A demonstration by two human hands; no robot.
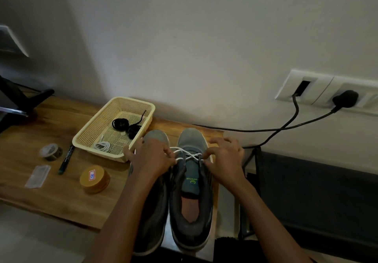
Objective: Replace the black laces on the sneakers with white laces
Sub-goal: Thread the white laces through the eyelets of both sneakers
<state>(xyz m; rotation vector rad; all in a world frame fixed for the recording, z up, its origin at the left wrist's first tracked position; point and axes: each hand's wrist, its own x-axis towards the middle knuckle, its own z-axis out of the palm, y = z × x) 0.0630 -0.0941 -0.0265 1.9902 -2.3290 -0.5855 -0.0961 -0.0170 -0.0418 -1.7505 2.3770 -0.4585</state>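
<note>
Step in hand: lacing the right sneaker (191,183), toe toward the wall on the wooden table (61,197). The white lace (187,155) runs through the lowest eyelets and makes 1 cross; the upper eyelets are bare. Your left hand (151,157) pinches 1 end at the left eyelet row. Your right hand (225,158) pinches the other end at the right row, other fingers fanned.

Method: even out both ends before the next cross. Keep the lace untwisted, feed each tip from under its eyelet, and keep the tongue centred. Judged roughly a third done on this shoe.

The left sneaker (157,136) stands just beside it, largely under your left forearm; cannot tell whether it is laced.

Around: the cream basket (92,120) holds coiled black laces (120,124) and a spare white bundle (102,146). A tape roll (51,151), marker (66,159), orange tin (95,178) and clear packet (37,175) lie further left. A black cable (266,128) runs behind the toes.

In the way: the basket's corner crowds your left knuckles. The heels look close to the near edge, so pull gently.
</note>
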